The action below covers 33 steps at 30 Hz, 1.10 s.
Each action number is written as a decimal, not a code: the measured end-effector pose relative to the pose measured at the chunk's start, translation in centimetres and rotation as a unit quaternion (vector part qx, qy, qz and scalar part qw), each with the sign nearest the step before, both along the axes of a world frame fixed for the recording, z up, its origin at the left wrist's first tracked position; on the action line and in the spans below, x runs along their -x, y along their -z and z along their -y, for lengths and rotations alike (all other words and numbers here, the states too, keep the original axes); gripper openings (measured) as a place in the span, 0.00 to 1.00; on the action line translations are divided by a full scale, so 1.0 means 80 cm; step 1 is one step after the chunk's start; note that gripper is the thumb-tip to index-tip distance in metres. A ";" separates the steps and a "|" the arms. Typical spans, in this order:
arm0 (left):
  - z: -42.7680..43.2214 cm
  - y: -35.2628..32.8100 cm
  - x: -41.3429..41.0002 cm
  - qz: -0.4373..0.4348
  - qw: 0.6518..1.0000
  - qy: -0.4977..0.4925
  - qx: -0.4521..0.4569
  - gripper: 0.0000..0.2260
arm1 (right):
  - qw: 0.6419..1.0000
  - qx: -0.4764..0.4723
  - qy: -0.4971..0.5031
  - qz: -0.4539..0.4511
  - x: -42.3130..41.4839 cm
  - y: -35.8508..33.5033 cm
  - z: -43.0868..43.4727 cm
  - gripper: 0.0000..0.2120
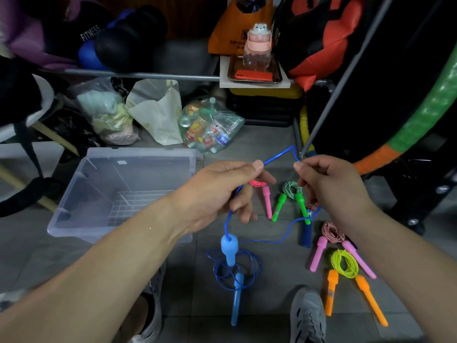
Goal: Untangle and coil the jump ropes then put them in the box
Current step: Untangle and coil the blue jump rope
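Dimly and evenly lit from overhead, in a cool grey cast. Softly shadowed beside the box (74, 226) on the floor (193, 305). Bowed and stretched toward the edges. Slightly soft overall, murky in the upper corners.

Single head view, angled forward and down, close over floor (259, 142).

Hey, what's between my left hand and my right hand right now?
In the head view, a kinked stretch of the thin blue plastic jump rope cord arches between the left hand and right hand, both pinching it.
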<state>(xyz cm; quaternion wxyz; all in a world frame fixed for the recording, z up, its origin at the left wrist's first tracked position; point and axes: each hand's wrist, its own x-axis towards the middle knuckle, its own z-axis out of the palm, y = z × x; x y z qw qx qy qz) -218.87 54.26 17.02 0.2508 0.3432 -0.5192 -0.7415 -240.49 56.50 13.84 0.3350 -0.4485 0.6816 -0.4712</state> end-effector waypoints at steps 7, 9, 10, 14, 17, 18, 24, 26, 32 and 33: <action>0.004 -0.016 -0.004 -0.169 0.977 -0.056 -0.113 0.12 | 0.987 -0.111 -0.075 -0.084 -0.011 0.003 -0.006 0.20; 0.008 -0.015 -0.006 -0.202 0.969 -0.084 -0.115 0.15 | 0.967 -0.171 -0.157 -0.107 -0.016 0.005 -0.012 0.20; 0.009 -0.013 -0.006 -0.215 0.965 -0.095 -0.117 0.17 | 0.954 -0.196 -0.202 -0.105 -0.017 0.006 -0.015 0.17; 0.013 -0.010 -0.008 -0.252 0.953 -0.130 -0.104 0.18 | 0.909 -0.264 -0.320 -0.033 -0.013 0.006 -0.025 0.05; 0.021 -0.008 -0.011 -0.272 0.945 -0.158 -0.088 0.16 | 0.910 -0.277 -0.310 0.002 -0.017 0.003 -0.031 0.06; 0.023 -0.006 -0.013 -0.277 0.942 -0.170 -0.082 0.16 | 0.913 -0.271 -0.304 0.016 -0.018 -0.001 -0.031 0.07; 0.026 0.004 -0.013 -0.298 0.921 -0.231 -0.096 0.15 | 0.897 -0.250 -0.364 0.006 -0.032 -0.038 -0.045 0.09; 0.025 0.003 -0.011 -0.262 0.934 -0.231 -0.078 0.16 | 0.877 -0.240 -0.413 -0.054 -0.039 -0.047 -0.053 0.08; 0.010 0.011 -0.003 0.034 0.989 -0.106 0.098 0.16 | 0.916 -0.079 -0.388 -0.058 -0.041 -0.066 -0.053 0.05; 0.007 0.011 -0.003 0.063 0.987 -0.092 0.119 0.11 | 0.925 -0.053 -0.373 -0.051 -0.039 -0.067 -0.051 0.06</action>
